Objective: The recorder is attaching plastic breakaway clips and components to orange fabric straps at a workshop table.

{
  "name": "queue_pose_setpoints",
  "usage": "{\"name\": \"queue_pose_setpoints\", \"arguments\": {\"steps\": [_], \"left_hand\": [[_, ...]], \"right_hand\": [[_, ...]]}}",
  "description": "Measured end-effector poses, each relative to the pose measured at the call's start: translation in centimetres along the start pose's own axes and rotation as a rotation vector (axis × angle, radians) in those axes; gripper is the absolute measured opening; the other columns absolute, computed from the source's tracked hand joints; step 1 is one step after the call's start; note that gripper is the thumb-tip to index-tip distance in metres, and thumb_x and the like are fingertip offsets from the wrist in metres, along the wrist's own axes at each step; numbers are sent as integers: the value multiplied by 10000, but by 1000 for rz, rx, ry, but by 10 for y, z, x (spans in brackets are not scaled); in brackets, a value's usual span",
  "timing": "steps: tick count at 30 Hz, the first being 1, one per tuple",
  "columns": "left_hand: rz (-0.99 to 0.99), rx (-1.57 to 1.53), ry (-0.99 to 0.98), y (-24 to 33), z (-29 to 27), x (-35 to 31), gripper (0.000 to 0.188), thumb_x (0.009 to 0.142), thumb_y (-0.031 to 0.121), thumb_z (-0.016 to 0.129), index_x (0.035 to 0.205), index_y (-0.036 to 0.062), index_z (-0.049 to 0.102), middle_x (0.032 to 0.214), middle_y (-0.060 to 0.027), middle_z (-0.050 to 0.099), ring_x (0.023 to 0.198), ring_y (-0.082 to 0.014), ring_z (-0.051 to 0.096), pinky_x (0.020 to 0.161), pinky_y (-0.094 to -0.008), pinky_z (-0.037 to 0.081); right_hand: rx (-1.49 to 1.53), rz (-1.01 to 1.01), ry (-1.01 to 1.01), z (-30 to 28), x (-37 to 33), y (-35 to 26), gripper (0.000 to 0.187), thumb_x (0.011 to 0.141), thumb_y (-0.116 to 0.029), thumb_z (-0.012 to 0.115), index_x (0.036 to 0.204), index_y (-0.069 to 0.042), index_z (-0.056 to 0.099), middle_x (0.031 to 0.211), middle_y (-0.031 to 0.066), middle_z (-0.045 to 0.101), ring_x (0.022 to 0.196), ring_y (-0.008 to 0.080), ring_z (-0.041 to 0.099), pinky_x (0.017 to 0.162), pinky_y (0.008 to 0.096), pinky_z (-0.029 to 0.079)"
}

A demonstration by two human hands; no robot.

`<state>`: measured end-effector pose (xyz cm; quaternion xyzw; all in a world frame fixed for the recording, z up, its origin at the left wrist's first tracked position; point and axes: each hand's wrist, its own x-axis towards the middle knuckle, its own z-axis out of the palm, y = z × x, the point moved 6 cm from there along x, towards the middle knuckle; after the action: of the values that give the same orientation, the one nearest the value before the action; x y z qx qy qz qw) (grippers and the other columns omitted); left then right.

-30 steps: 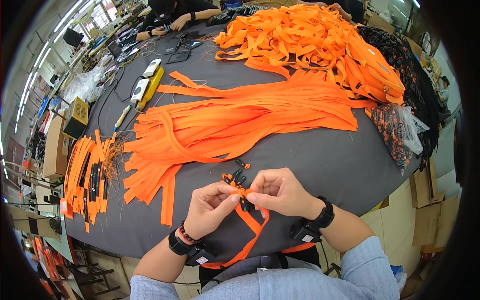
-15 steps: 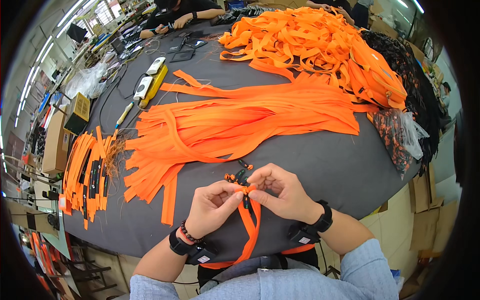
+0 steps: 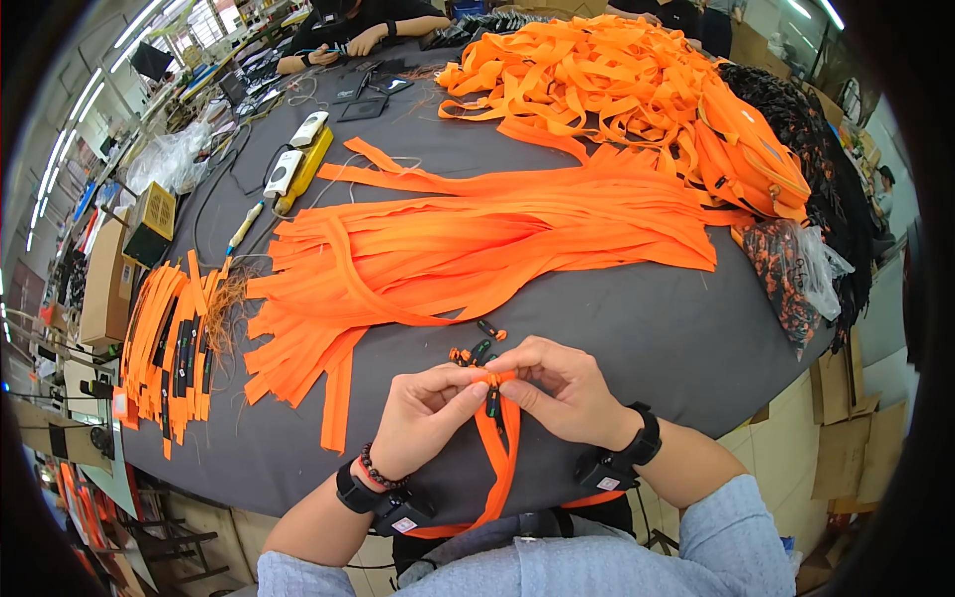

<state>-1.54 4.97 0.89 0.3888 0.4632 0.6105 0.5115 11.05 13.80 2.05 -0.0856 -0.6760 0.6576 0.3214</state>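
Both hands meet over the near edge of the dark table, pinching the end of an orange zipper tape (image 3: 503, 476). My left hand (image 3: 430, 406) grips one side of it between thumb and forefinger. Opposite, my right hand (image 3: 559, 390) pinches the other side, fingertips almost touching the left ones. An orange zipper slider sits between the fingertips, partly hidden, and its black pull tab (image 3: 493, 402) hangs down over the tape. The tape's two strands run down toward my lap. Just beyond my fingers lie several loose sliders with black pulls (image 3: 481, 350).
A flat bundle of orange zipper tapes (image 3: 438, 249) crosses the table, with a tangled orange heap (image 3: 587, 80) behind it. Shorter strips with black pulls (image 3: 179, 348) lie left, near a yellow power strip (image 3: 308, 164). A plastic bag of sliders (image 3: 786, 274) rests right. Another person works across.
Both hands stay nearly in place, still pinching the tape end. My right fingers have shifted slightly down and right. The view has moved a little.
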Motion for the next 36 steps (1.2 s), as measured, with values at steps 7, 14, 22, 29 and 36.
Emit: {"name": "queue_pose_setpoints", "arguments": {"steps": [7, 14, 22, 29, 36], "left_hand": [[-86, -166, 27, -8, 1, -1, 189, 922, 40, 610, 1092, -31, 655, 1000, -55, 674, 893, -64, 598, 803, -203, 480], [-114, -223, 65, -14, -1, -4, 187, 911, 41, 629, 1084, -25, 657, 953, -55, 686, 861, -61, 607, 789, -206, 491], [-74, -188, 91, -12, 1, -3, 196, 911, 39, 628, 1091, -34, 656, 963, -79, 690, 868, -73, 618, 793, -213, 502], [-55, -168, 81, -13, 0, -1, 202, 918, 38, 617, 1104, -34, 649, 974, -79, 690, 879, -79, 624, 798, -217, 508], [-62, -158, 66, -14, -1, -2, 203, 914, 35, 622, 1105, -31, 648, 978, -75, 690, 873, -72, 620, 785, -208, 508]], "right_hand": [[-35, -36, 15, -2, 1, 0, 190, 902, -35, 625, 1092, -37, 637, 868, 35, 579, 719, 86, 551, 645, 227, 463], [-91, -48, 32, -3, 0, 1, 160, 894, -32, 634, 1052, -35, 653, 832, 31, 577, 703, 90, 549, 639, 228, 453], [-20, -31, 38, -2, 0, 3, 169, 904, -45, 629, 1073, -36, 641, 854, 27, 574, 716, 86, 542, 660, 226, 457], [9, -23, 15, -1, 0, 3, 184, 906, -47, 627, 1089, -38, 637, 855, 25, 579, 730, 81, 548, 664, 224, 458], [-4, 48, -58, -2, -1, 2, 213, 907, 31, 590, 1118, 13, 617, 1015, 92, 591, 922, 142, 595, 806, 262, 506]]}}
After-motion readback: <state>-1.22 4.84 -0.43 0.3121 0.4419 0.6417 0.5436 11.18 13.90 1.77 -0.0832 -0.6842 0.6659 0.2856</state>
